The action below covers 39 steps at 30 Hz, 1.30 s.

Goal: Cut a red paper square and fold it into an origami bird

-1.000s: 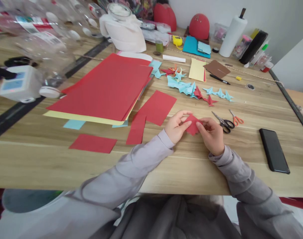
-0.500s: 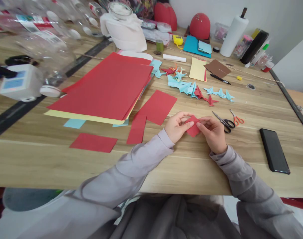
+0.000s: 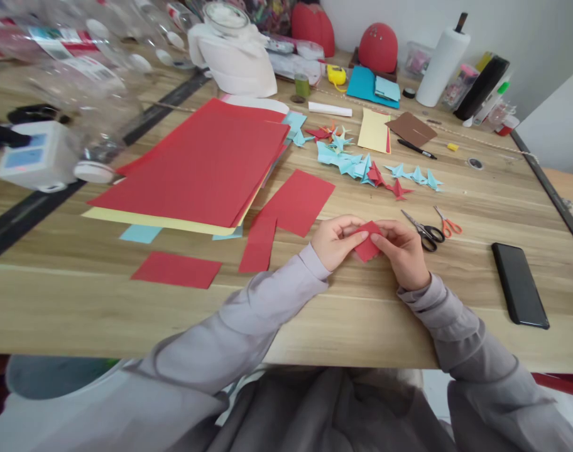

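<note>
A small piece of folded red paper (image 3: 367,248) is pinched between my two hands, just above the wooden table. My left hand (image 3: 336,242) grips its left side, thumb on top. On the other side my right hand (image 3: 402,251) holds it, the thumb close to the left one. Fingers behind the paper are partly hidden. Left of my hands lie a larger red sheet (image 3: 298,202), a narrow red strip (image 3: 258,245) and a red rectangle (image 3: 177,270). Black-handled scissors (image 3: 425,233) and small orange scissors (image 3: 447,223) rest right of my right hand.
A stack of large red sheets (image 3: 196,163) covers the left middle. Blue and red folded paper cranes (image 3: 357,166) lie beyond my hands. A black phone (image 3: 519,285) sits at the right. Plastic bottles (image 3: 98,94) crowd the back left; a white roll (image 3: 442,69) stands behind.
The red paper has turned and shifted slightly in my fingers. Both hands stay in nearly the same place, still pinching it.
</note>
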Motion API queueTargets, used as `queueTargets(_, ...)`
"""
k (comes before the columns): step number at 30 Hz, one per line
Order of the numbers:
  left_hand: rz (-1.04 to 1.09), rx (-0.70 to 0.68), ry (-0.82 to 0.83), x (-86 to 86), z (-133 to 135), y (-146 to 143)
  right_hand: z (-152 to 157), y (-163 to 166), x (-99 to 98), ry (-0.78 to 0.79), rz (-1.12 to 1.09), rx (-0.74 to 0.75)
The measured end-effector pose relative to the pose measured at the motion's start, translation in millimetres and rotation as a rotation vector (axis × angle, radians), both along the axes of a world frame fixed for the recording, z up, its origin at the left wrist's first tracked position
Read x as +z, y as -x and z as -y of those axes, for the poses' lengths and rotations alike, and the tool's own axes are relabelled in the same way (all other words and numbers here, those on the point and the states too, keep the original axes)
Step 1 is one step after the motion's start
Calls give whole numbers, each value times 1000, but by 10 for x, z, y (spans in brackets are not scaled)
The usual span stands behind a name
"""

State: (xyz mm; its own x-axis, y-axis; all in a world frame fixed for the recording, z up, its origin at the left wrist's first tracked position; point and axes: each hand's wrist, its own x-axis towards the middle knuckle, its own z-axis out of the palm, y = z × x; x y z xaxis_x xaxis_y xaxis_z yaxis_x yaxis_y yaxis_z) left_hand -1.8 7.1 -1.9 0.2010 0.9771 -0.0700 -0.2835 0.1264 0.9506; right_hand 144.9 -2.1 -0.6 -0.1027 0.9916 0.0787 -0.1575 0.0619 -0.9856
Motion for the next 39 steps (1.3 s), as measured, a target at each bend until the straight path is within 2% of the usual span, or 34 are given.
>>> queueTargets(7, 68, -22, 86, 19, 14, -2, 6, -8, -3, 37, -13, -49)
queueTargets(11, 86, -4, 118, 14, 9, 0, 7, -7, -16, 116, -90, -53)
queueTargets(17, 131, -45, 146, 2, -12, 16, 5, 4, 24, 204, -179, -59)
queueTargets(24, 176, -89, 177, -26, -30, 41, -11, -13, 39, 239, -178, -50)
queueTargets(27, 199, -145, 137, -17, -19, 64, -34, -31, 33, 245, -209, -83)
queueTargets(30, 189, -200, 29, 9, 0, 76, -62, -47, 25, 252, -246, -119)
queueTargets(33, 144, -207, -46, 28, 18, 68, -73, -50, 21, 253, -247, -125)
queueTargets(39, 104, -180, -60, 21, 26, 43, -62, -37, 30, 260, -207, -135)
